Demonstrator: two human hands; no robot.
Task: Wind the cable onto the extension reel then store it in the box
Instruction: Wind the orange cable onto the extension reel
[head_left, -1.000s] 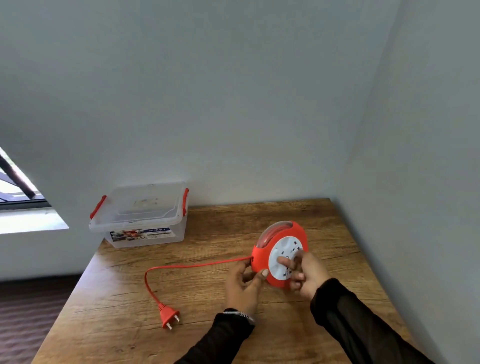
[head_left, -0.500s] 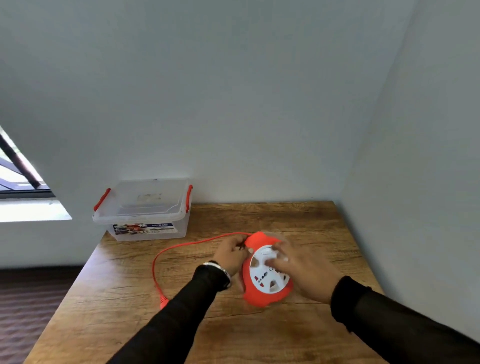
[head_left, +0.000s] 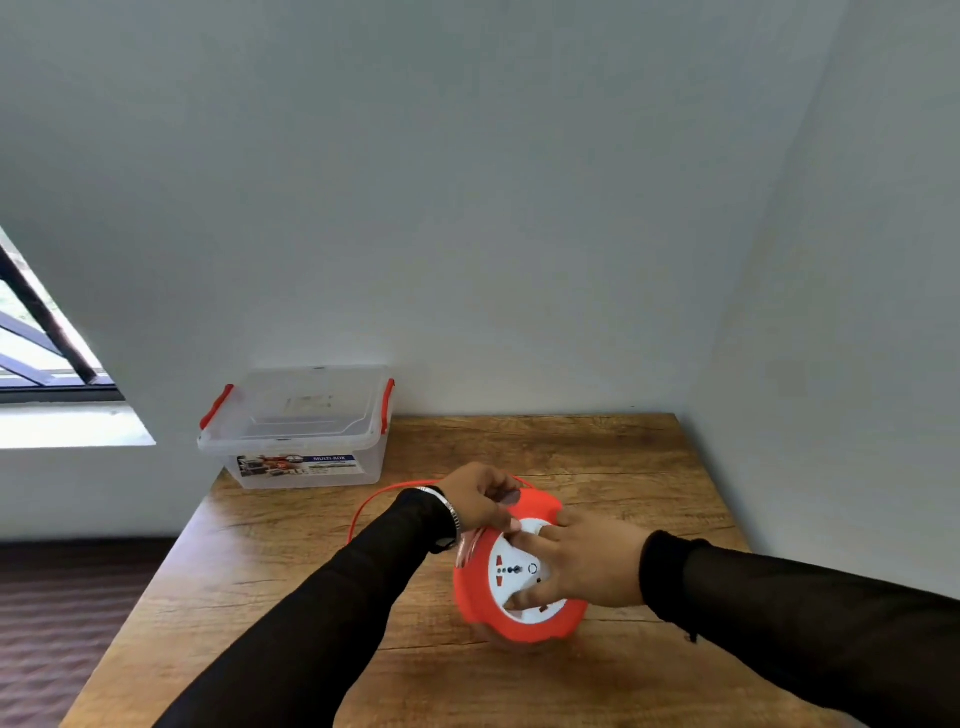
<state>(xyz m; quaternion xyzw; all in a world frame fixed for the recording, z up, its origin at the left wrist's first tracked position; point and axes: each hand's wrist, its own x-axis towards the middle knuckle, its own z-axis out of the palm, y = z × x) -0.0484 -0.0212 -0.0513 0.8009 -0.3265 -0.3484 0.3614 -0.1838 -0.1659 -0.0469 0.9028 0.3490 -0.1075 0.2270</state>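
A red extension reel with a white socket face lies tilted on the wooden table. My right hand is spread over the white face and grips it. My left hand is at the reel's top left edge, with its fingers closed on the red cable. The cable arcs out to the left and passes behind my left sleeve; its plug is hidden. The clear plastic box with red latches stands closed at the table's back left corner.
Walls close off the table at the back and on the right. A window is at the left, beyond the table's left edge. A dark floor lies below that edge.
The reel has gone from upright to lying tilted, face up. My left hand moved up to the reel's top edge with the cable. The loose cable is shorter and the plug is out of sight.
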